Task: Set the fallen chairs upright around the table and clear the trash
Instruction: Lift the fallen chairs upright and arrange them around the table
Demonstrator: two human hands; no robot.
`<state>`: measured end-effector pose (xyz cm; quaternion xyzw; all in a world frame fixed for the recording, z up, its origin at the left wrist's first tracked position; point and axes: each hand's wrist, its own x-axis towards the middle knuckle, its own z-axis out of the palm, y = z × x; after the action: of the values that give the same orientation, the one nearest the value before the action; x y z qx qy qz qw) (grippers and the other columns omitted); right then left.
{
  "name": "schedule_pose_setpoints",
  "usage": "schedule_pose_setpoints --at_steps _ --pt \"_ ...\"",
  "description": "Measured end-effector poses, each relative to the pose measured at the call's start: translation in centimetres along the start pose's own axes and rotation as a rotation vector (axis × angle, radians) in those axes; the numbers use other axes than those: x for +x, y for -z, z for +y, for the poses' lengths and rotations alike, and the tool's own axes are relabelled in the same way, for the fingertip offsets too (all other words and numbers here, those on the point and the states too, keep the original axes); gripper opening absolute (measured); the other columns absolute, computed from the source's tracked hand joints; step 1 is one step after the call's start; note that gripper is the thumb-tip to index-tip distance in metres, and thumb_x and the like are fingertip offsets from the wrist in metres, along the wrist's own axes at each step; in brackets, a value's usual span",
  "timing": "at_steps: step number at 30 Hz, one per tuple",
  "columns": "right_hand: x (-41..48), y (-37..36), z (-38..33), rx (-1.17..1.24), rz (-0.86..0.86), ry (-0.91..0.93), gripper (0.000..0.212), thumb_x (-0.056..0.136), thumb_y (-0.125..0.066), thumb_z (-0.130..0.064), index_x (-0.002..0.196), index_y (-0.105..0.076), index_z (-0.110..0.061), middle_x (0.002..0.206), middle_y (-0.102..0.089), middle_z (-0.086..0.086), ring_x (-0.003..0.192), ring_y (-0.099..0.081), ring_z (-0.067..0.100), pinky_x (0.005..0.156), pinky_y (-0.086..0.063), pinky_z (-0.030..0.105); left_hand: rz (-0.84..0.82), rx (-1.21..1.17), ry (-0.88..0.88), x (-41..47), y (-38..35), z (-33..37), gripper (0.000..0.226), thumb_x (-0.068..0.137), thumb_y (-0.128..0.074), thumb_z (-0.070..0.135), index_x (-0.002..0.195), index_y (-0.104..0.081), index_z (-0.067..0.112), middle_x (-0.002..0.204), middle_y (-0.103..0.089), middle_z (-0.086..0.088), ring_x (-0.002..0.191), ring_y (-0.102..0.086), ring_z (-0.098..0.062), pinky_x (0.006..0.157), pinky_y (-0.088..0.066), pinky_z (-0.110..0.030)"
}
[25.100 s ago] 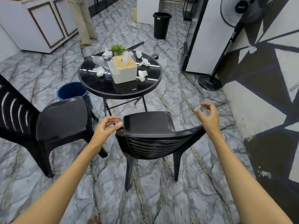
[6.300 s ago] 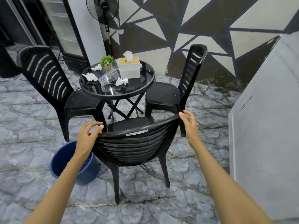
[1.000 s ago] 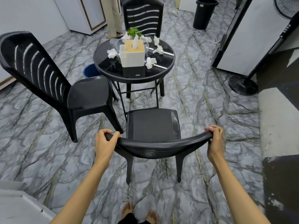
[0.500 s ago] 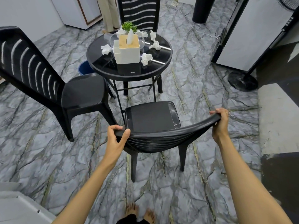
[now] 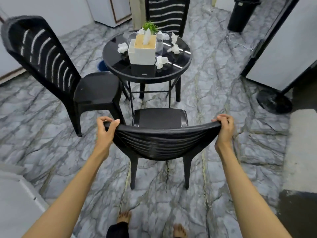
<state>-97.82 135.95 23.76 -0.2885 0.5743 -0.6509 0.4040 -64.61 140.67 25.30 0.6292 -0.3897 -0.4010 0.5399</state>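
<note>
Item, near chair [image 5: 163, 143]: black plastic, upright on four legs, seat facing the counter [image 5: 147, 80], with its front edge near the counter's legs but apart from them. The left grip [image 5: 105, 130] and right grip [image 5: 223, 129] each curl over one end of the backrest's top rail and hold nothing else. A narrow strip of floor separates this chair from the left chair [image 5: 96, 88]. To the right, open floor runs as far as the fan base [image 5: 274, 102]. Chairs, three in all, each upright: the near one, the left one angled toward the counter, and the far chair [image 5: 167, 12] behind it. On the round black glass counter we count one white tissue box [image 5: 142, 53], one small green plant [image 5: 150, 26] and at least five crumpled tissues [image 5: 123, 47] scattered round the box. There are also clear plastic cups [image 5: 159, 45], too blurred for us to number. On the floor are one blue bucket [image 5: 102, 65], partly hidden behind the left chair and counter, and one black bin [image 5: 241, 12] far right. Our two bare feet [image 5: 124, 217] show at the lower edge. The floor is grey marble pattern with dark veins. White cabinets [image 5: 111, 9] stand at the far left.
</note>
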Motion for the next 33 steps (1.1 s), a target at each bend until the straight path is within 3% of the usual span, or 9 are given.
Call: schedule_pose_setpoints --at_steps 3,8,11,14,21,29,33 --pt "0.6 0.2 -0.5 -0.037 -0.1 -0.028 0.009 0.077 -0.056 -0.018 0.081 -0.049 -0.023 0.076 -0.049 0.0 0.065 -0.047 0.008 0.056 -0.039 0.014 0.13 0.015 -0.012 -0.7 -1.2 0.8 0.021 0.087 -0.056 0.019 0.077 -0.039 0.027 0.082 -0.039 0.009 0.073 -0.039 -0.003 0.048 -0.037 0.0" --pt "2.5 3.5 -0.5 -0.068 -0.136 -0.1 0.018 0.07 -0.056 -0.025 0.086 -0.048 -0.027 0.088 -0.051 0.003 0.077 -0.051 0.013 0.065 -0.041 0.02 0.172 0.108 -0.028 -4.3 -4.1 -0.8 0.023 0.09 -0.054 0.011 0.077 -0.041 0.025 0.081 -0.042 0.009 0.076 -0.042 -0.003 0.062 -0.037 -0.001" --pt "3.8 3.9 -1.0 -0.099 -0.179 -0.122 0.021 0.065 -0.058 -0.028 0.084 -0.05 -0.027 0.087 -0.054 0.002 0.079 -0.052 0.015 0.067 -0.04 0.021 0.228 0.05 -0.001 -4.7 -5.5 -0.9 0.024 0.09 -0.051 0.009 0.076 -0.04 0.026 0.081 -0.042 0.007 0.08 -0.043 -0.006 0.071 -0.038 -0.014" --pt "5.5 3.5 -1.6 -0.1 -0.219 -0.126 0.019 0.068 -0.056 -0.026 0.087 -0.051 -0.026 0.086 -0.054 -0.001 0.079 -0.052 0.013 0.065 -0.041 0.019 0.266 0.005 0.047 -4.0 -6.5 -0.9 0.023 0.091 -0.05 0.012 0.077 -0.039 0.027 0.083 -0.043 0.006 0.08 -0.043 -0.008 0.07 -0.036 -0.021" --pt "8.9 2.7 -2.0 -0.074 -0.22 -0.125 0.018 0.067 -0.055 -0.024 0.085 -0.051 -0.026 0.086 -0.054 0.003 0.086 -0.049 0.02 0.073 -0.039 0.027 0.278 -0.049 0.044 -2.0 -8.9 0.0 0.025 0.092 -0.048 0.013 0.076 -0.034 0.027 0.081 -0.038 0.007 0.072 -0.038 -0.004 0.063 -0.033 -0.019" --pt "8.6 2.1 -0.6 0.049 -0.175 -0.073 0.01 0.069 -0.054 -0.025 0.073 -0.045 -0.022 0.076 -0.041 -0.007 0.069 -0.041 0.006 0.058 -0.035 0.014 0.174 -0.055 0.011 1.9 -7.8 1.5 0.023 0.091 -0.05 0.013 0.077 -0.039 0.026 0.08 -0.041 0.006 0.067 -0.038 -0.005 0.058 -0.031 -0.02" --pt "7.8 3.3 0.4 0.044 -0.174 -0.11 0.009 0.07 -0.056 -0.024 0.07 -0.047 -0.022 0.08 -0.047 -0.006 0.085 -0.047 0.015 0.073 -0.036 0.023 0.167 -0.036 -0.001 -0.3 -7.2 -0.5 0.023 0.092 -0.048 0.012 0.078 -0.037 0.027 0.079 -0.039 0.006 0.068 -0.038 -0.005 0.058 -0.031 -0.02"
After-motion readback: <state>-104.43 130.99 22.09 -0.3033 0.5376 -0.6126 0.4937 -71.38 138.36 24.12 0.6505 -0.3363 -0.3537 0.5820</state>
